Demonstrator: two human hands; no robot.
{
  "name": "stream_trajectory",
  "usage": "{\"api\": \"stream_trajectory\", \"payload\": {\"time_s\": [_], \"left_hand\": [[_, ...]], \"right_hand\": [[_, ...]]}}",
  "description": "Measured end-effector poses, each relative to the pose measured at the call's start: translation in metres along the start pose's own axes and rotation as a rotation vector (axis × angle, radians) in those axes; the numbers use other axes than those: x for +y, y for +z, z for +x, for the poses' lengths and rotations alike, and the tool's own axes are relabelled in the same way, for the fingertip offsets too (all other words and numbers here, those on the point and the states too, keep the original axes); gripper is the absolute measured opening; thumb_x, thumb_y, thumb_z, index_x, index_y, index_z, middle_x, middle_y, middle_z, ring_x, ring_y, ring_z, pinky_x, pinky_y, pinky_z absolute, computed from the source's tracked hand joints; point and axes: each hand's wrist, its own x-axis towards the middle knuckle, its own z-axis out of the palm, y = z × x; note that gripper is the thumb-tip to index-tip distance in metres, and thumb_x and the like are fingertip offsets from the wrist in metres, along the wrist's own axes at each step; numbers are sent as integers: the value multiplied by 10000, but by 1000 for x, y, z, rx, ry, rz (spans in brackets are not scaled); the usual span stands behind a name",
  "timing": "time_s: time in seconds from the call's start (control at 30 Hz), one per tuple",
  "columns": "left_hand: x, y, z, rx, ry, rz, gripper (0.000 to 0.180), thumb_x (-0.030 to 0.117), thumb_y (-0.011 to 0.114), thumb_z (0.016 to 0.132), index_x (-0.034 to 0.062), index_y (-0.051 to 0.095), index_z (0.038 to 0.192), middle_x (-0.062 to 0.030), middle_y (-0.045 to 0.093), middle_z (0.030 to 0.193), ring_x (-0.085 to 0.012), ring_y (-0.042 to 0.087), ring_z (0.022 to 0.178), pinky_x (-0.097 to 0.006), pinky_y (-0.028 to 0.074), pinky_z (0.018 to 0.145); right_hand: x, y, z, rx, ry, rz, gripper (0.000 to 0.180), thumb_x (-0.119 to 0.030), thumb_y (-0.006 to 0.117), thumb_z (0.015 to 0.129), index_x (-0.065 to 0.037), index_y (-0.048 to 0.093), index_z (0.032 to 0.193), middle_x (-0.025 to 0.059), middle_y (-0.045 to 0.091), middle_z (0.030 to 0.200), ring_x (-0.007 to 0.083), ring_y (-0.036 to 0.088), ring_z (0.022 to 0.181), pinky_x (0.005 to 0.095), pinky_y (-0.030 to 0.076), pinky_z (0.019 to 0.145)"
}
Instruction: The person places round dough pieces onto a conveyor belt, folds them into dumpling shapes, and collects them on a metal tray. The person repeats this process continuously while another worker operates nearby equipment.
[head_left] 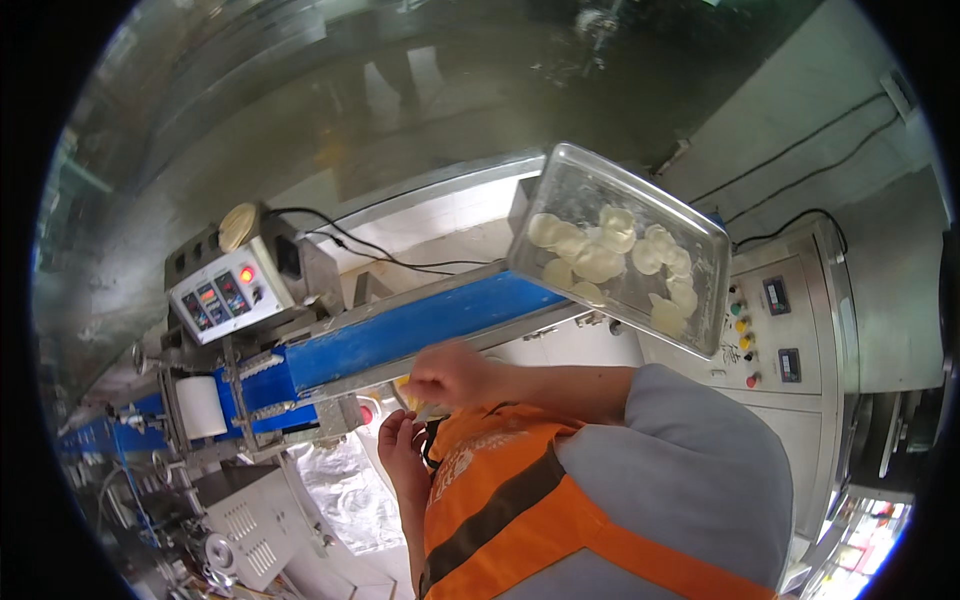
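Observation:
My right hand (pixel 447 375) is held close in front of my orange apron (pixel 490 470), its fingers curled together. Just below and to the left of it, my left hand (pixel 402 447) has its fingertips pinched together. A small pale bit shows between the two hands, but its kind is too small to tell. Beyond my hands runs a blue conveyor belt (pixel 420 327). A metal tray (pixel 712 290) rests over the belt's right end, with several thin, round, pale dough sheets (pixel 598 262) lying in it, some overlapping.
A control box (pixel 222 293) with a lit red lamp stands left behind the belt. A white roller (pixel 200 407) sits across the belt's left part. On the right is a steel cabinet (pixel 790 270) with coloured buttons. Black cables (pixel 380 255) trail behind the belt.

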Motion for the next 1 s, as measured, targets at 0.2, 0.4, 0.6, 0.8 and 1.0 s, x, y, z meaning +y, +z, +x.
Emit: {"api": "stream_trajectory", "payload": {"time_s": [0.2, 0.4, 0.6, 0.8, 1.0], "left_hand": [[-14, 78, -1, -90, -29, 21, 190, 72, 560, 1000, 33, 580, 1185, -64, 655, 1115, -132, 638, 903, -257, 531, 779], [-32, 103, 0, -92, -71, 27, 191, 78, 563, 1000, 38, 583, 1185, -53, 650, 1094, -132, 632, 916, -256, 528, 787], [-30, 113, -4, -59, -102, -1, 192, 75, 554, 1002, 39, 579, 1188, -55, 638, 1105, -131, 618, 927, -263, 526, 791], [-31, 116, 1, -33, -100, -21, 197, 74, 551, 1003, 33, 578, 1194, -62, 642, 1100, -136, 622, 919, -261, 530, 790], [-37, 116, 7, -37, -88, 6, 246, 86, 567, 987, 4, 575, 1219, -87, 645, 1121, -175, 643, 965, -300, 540, 829]], "right_hand": [[128, -155, -8, 337, 652, -365, 249, -299, 654, 900, -58, 712, 878, 141, 704, 837, 343, 677, 817, 449, 519, 720], [252, -231, -43, 74, 876, -826, 564, -365, 799, 758, -56, 641, 1203, 167, 678, 1137, 339, 656, 1063, 419, 519, 905], [261, -244, -34, -115, 967, -582, 609, -356, 824, 732, -25, 641, 1210, 182, 700, 1106, 354, 672, 1018, 426, 523, 895], [248, -261, -27, 70, 872, -249, 439, -342, 790, 771, -46, 697, 1081, 142, 714, 993, 292, 676, 908, 430, 525, 797], [233, -292, -41, -93, 864, -178, 407, -355, 777, 802, 3, 704, 981, 98, 688, 863, 182, 606, 750, 367, 505, 697]]}}
